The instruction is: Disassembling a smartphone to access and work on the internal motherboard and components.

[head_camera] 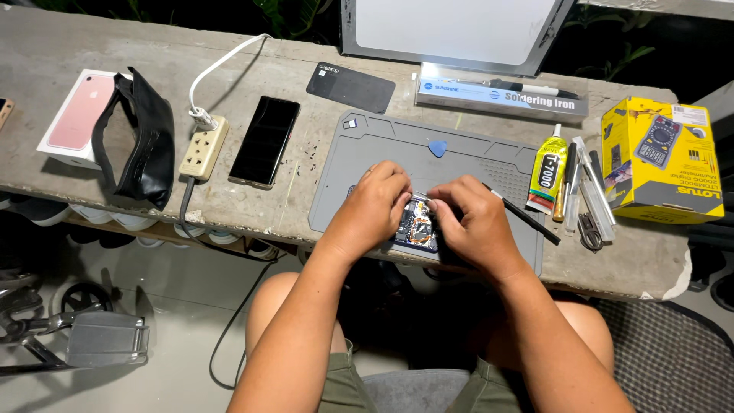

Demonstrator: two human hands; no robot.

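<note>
An opened phone (417, 227) with its circuit parts and an orange ring exposed lies on a grey work mat (367, 153) at the bench's front edge. My left hand (375, 205) rests on the phone's left side, fingers curled over it. My right hand (470, 222) covers the right side, its fingertips pinching at the top of the phone. A thin black tool (527, 220) sticks out to the right from under my right hand. Most of the phone is hidden by both hands.
On the concrete bench: a black phone (264, 140), a power strip (202, 145), a black pouch (141, 138), a white phone box (76, 115), a dark back cover (350, 86), a blue pick (437, 147), a glue tube (547, 172), hand tools (589, 199), a yellow box (661, 160), a long soldering-iron box (501, 95).
</note>
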